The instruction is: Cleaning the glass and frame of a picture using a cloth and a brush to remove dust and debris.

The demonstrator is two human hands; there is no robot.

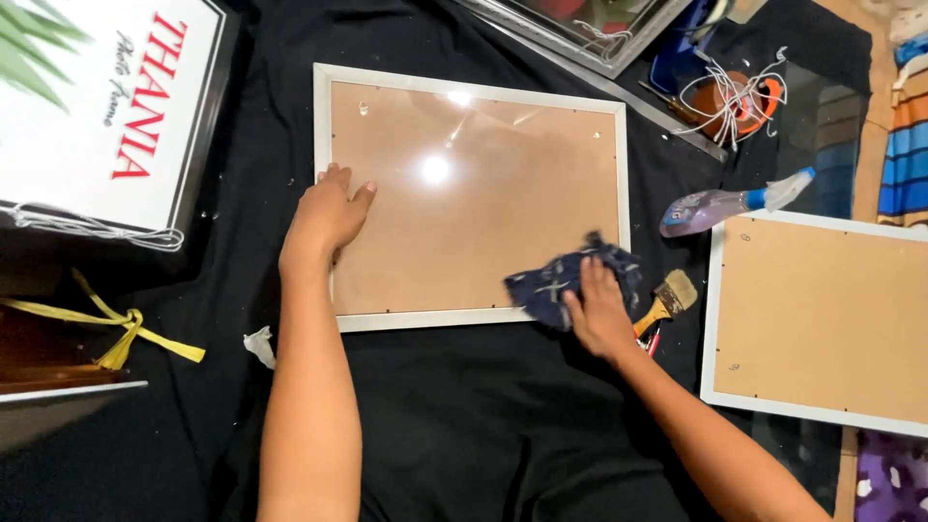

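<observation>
Both forearms reach up from the bottom edge over a black cloth (464, 425) that covers the work surface. Ahead of them lies the frame (471, 193), flat, glass up, its long axis running left to right across the view. Left hand (324, 217) rests palm down on the frame's left edge, fingers together and spread flat on the glass, gripping nothing. Right hand (599, 309) presses a dark blue rag (565, 280) onto the frame's lower right corner; its fingers lie over the rag rather than closing into a fist around it. So the hands sit well apart, one at each end of the frame, and the rag hand is the nearer to the bottom rail.

White and narrow, the frame's border surrounds a brown backing board seen through the glass, which throws back bright spots of lamp light.

Just beside the right hand lies a brush (667, 298). Farther right sit a second frame (822, 319) and a spray bottle (725, 205).
</observation>
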